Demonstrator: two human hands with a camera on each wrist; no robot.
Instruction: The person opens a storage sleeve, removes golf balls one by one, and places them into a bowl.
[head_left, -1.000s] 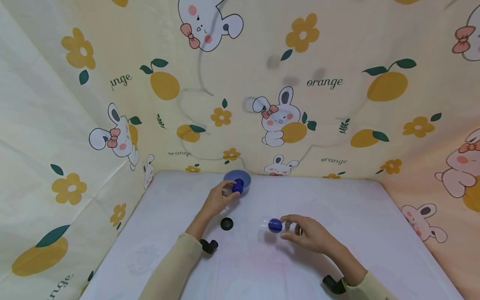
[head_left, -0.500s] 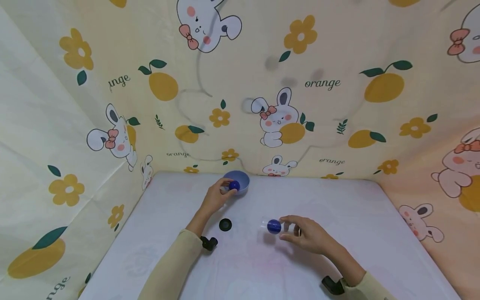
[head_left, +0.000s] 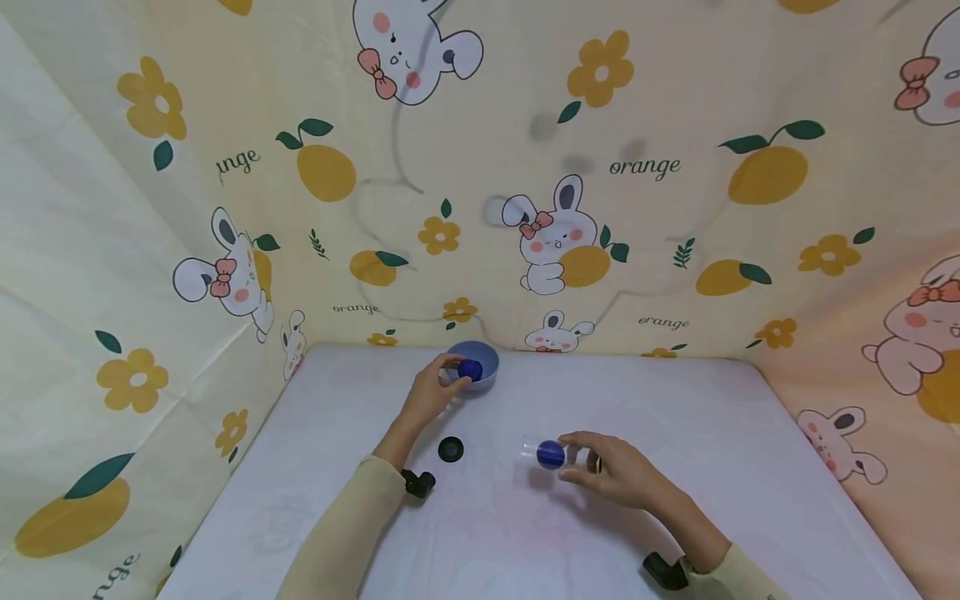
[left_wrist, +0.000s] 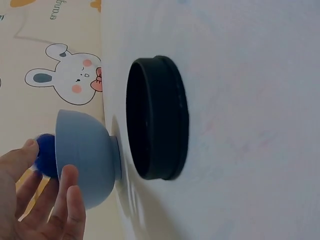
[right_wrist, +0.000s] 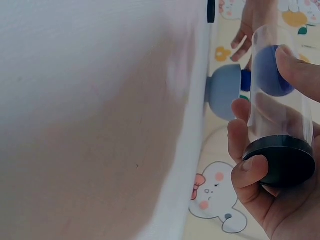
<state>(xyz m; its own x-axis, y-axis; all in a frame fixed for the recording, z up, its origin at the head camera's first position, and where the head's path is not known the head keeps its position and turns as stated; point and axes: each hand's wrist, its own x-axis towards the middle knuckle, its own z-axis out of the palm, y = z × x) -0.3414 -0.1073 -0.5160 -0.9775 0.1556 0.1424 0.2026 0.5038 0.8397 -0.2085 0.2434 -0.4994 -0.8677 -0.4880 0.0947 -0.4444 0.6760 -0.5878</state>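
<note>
At the blue bowl [head_left: 487, 375], my left hand [head_left: 431, 393] pinches a blue ball [head_left: 470, 370] over the near left part of the rim. The left wrist view shows the thumb on this ball [left_wrist: 46, 156], the bowl wall hiding part of it. My right hand [head_left: 618, 471] grips a clear tube [head_left: 529, 450] above the table. Inside the tube sits another blue ball [right_wrist: 273, 71]; a black cap [right_wrist: 280, 160] closes the end nearest the palm. Whether more balls lie in the bowl is hidden.
A loose black round cap [head_left: 451, 449] lies on the white table [head_left: 480, 533] between the forearms, hollow side showing in the left wrist view. Patterned cloth [head_left: 450, 167] hangs behind and along both sides of the table. The bowl stands close to the back edge.
The left hand has drawn slightly left and up with its blue ball; a second ball seen in the bowl earlier is no longer distinguishable. The right hand and tube have barely moved.
</note>
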